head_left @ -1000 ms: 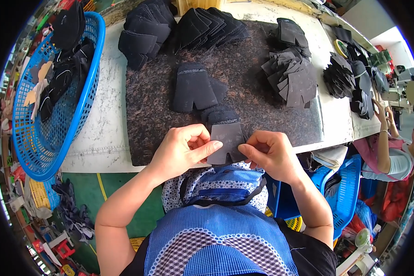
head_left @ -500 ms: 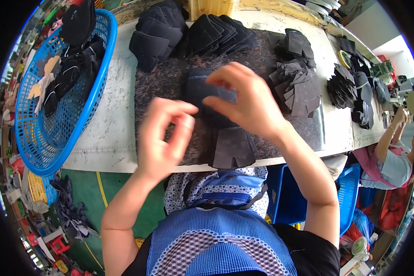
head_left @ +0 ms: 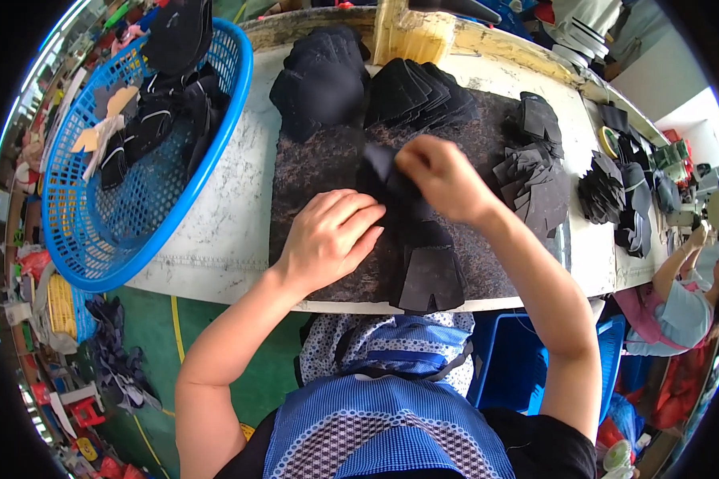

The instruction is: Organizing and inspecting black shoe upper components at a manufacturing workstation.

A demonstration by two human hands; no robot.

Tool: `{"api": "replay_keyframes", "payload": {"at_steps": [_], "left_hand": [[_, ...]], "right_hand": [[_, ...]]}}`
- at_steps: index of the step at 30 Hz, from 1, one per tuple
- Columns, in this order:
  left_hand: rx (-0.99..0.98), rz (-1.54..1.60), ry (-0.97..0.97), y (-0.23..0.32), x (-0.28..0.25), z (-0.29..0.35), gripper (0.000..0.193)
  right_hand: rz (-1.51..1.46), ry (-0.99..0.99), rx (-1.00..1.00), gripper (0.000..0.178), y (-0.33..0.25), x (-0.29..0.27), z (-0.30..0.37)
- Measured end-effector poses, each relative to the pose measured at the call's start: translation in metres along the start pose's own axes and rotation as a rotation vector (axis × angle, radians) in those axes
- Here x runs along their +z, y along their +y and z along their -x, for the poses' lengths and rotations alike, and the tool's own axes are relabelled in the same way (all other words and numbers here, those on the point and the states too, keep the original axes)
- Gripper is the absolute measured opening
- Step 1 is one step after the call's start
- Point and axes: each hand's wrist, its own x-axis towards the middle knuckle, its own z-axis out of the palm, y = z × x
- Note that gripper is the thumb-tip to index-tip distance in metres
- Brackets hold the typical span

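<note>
My right hand is closed in a pinch on the upper edge of a black cut piece, whose top left corner stands up, folded. Fingers stretched and close together, my left hand rests with its tips at the left edge of that piece. Just nearer to me, notched black pieces lie overlapped at the front edge of the dark stone slab. The exact grip of my right fingertips is partly hidden.
Fanned black pieces and a rounded black stack lie at the back. Smaller black pieces are heaped on the right. A blue basket with black scraps stands left. Another person sits far right.
My right hand has closed on the black piece and lifted its corner. My left hand has come down with its fingers stretched at the piece's left edge. The whole view has shifted slightly.
</note>
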Motion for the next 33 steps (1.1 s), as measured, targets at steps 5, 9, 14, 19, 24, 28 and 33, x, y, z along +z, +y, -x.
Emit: {"api": "replay_keyframes", "payload": {"at_steps": [5,9,14,19,24,28,33], "left_hand": [[-0.181,0.093,-0.092,-0.005,0.002,-0.004,0.024],[-0.180,0.088,-0.038,-0.005,0.008,-0.019,0.021],[-0.105,0.180,-0.003,0.020,0.017,-0.058,0.026],[-0.118,0.476,-0.187,0.045,0.072,-0.118,0.056],[-0.029,0.454,-0.275,0.052,0.119,-0.149,0.075],[0.034,0.386,-0.288,0.052,0.119,-0.152,0.074],[0.103,0.344,-0.222,0.052,0.122,-0.152,0.073]], "right_hand": [[-0.125,0.427,-0.258,0.014,-0.076,-0.051,0.052],[0.569,0.154,-0.621,0.010,-0.026,-0.031,0.130],[0.269,0.305,-0.404,0.017,-0.017,-0.043,0.154],[0.566,0.819,0.010,0.036,0.037,-0.105,0.147],[0.621,0.741,-0.046,0.041,0.041,-0.105,0.135],[0.575,0.727,-0.099,0.035,0.045,-0.107,0.132],[0.591,0.775,-0.118,0.030,0.046,-0.106,0.127]]}}
